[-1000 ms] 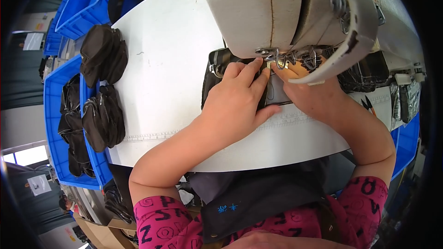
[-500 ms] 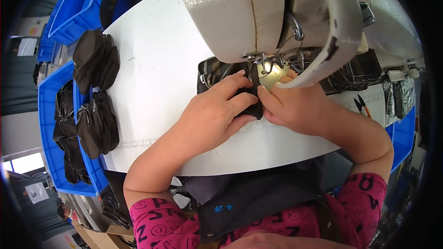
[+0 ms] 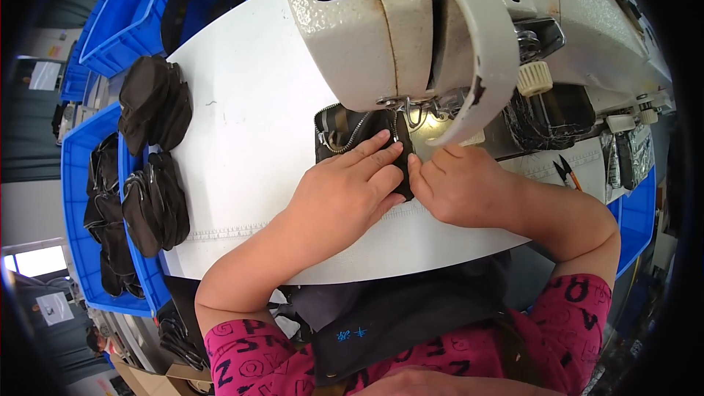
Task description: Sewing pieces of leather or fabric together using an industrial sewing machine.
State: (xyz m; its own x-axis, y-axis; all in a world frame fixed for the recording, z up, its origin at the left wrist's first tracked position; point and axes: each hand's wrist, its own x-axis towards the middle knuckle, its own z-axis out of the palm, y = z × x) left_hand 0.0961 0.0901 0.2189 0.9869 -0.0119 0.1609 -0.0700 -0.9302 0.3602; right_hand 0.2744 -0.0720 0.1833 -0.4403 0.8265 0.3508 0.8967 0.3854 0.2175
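A small black zippered pouch point(image 3: 377, 126) lies on the white table, its right edge beside the lit needle area of a sewing machine point(image 3: 359, 44). My left hand point(image 3: 339, 192) rests on the pouch with its fingers stretched out flat near the zipper. At the pouch's right edge is my right hand point(image 3: 463, 186), its fingers curled in and the thumb against the fabric; the closed fingers pinch that edge. The curved white guard of the machine hangs just above my right hand and partly covers the presser foot and needle.
Dark pouches point(image 3: 155, 106) are piled at the table's left edge, by blue bins point(image 3: 73, 213) holding more dark pieces. Orange-handled thread snips point(image 3: 569, 174) lie on the right. Behind them is a dark mesh-edged piece point(image 3: 554, 114). A printed ruler strip runs along the table's near side.
The pouch and my left hand sit slightly nearer to me. My right hand has drawn back from the needle area, its fingers more curled. The whole view has shifted a little.
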